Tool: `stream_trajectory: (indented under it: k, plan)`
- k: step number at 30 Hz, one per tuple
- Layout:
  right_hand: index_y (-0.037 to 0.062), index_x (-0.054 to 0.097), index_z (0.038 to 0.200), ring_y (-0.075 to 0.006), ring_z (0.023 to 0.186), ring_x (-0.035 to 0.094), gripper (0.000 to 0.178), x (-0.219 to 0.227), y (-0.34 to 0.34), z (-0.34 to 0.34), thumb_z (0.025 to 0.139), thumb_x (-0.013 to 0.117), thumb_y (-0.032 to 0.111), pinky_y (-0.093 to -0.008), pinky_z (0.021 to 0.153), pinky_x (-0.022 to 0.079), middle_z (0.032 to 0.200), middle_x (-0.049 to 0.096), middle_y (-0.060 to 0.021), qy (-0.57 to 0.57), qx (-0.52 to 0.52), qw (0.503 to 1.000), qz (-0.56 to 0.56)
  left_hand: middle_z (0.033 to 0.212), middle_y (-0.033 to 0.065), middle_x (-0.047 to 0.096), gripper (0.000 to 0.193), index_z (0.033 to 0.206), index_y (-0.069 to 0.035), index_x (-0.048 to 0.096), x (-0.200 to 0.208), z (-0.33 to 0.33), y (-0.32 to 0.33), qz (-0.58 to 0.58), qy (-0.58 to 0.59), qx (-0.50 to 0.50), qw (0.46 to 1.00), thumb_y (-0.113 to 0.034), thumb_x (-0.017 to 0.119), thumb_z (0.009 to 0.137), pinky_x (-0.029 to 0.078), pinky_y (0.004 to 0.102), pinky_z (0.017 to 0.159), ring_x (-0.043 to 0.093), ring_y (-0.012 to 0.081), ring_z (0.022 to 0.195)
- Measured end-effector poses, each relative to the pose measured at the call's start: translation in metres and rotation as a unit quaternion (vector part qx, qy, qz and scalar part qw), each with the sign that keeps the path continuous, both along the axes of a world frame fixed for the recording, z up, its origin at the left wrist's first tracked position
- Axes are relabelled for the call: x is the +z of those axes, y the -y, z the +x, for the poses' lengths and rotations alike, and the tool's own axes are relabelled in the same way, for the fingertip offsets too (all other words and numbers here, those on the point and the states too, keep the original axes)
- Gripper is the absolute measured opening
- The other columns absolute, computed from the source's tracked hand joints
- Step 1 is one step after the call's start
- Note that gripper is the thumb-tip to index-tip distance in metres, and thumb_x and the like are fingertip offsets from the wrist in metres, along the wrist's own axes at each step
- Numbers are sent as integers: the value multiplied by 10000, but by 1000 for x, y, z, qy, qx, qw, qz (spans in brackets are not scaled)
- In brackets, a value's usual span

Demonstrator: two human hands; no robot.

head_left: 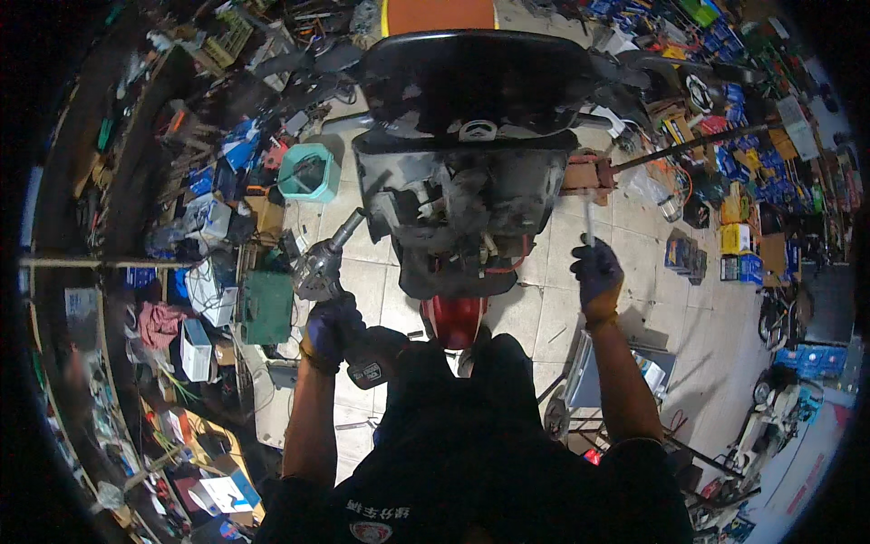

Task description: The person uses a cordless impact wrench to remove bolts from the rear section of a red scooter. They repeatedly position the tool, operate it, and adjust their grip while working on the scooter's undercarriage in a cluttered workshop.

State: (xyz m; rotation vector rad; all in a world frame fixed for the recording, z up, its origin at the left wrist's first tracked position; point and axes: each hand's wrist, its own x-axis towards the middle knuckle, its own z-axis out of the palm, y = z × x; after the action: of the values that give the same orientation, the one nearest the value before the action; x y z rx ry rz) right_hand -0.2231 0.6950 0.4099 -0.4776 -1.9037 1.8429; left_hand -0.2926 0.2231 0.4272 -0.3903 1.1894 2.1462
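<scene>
My left hand [332, 328], in a dark glove, is wrapped round the handle of a cordless impact wrench [317, 272]. Its metal head carries a long socket that points up and right, toward the scooter, and its black battery sits just right of my wrist. My right hand [598, 281], also gloved, is closed on a slim, light-coloured metal rod [589, 220] pointing away from me; its exact kind is unclear. Between both hands stands a black scooter [471, 91] with its inner panel off, so wires and parts show. A red fender [455, 319] lies nearest my knees.
A teal bin [310, 172] stands left of the scooter, with a green case [267, 308] closer to me. Crowded shelves and boxes line both sides. A reddish metal block [587, 174] with a long bar is at the right. Batteries [686, 256] stand on the tiled floor.
</scene>
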Motion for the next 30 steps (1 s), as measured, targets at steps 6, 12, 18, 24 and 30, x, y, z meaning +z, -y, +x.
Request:
stream_trajectory:
  k: [6,12,18,24,30]
  plan:
    - [-35,569,1270,-126,837,617,300,21,8,-33,978,557,31,-240,688,484,984,672,-78,117,65,991,0,597,-63,362,277,711,-194,398,3,-34,-21,22,29,-10,999,-191,589,911,354,279,501,411,101,515]
    - [33,606,1275,-97,702,583,352,16,-4,-57,938,528,-32,-235,595,469,975,705,-42,106,119,980,121,624,-62,379,271,705,-197,398,11,-34,-44,-5,5,-7,1000,-234,599,883,363,277,528,418,99,547]
    - [36,654,1171,-316,750,680,275,35,-7,-97,916,612,131,-406,682,536,948,720,-158,22,182,864,469,651,-35,464,158,780,-172,491,4,-18,-48,-84,24,17,996,-234,608,866,410,291,583,479,137,598]
    - [71,633,1145,-425,893,632,281,15,-24,-127,900,591,202,-494,770,516,984,672,-182,120,176,796,566,828,39,579,179,959,-67,621,9,-33,-64,-69,22,36,997,-180,616,821,440,311,684,551,199,733]
    - [43,695,963,-372,970,683,202,35,-14,-148,832,577,142,-453,849,549,994,697,-227,118,174,774,598,870,33,588,171,992,-93,613,30,-43,-103,-190,30,70,979,-157,611,834,450,311,676,549,201,726]
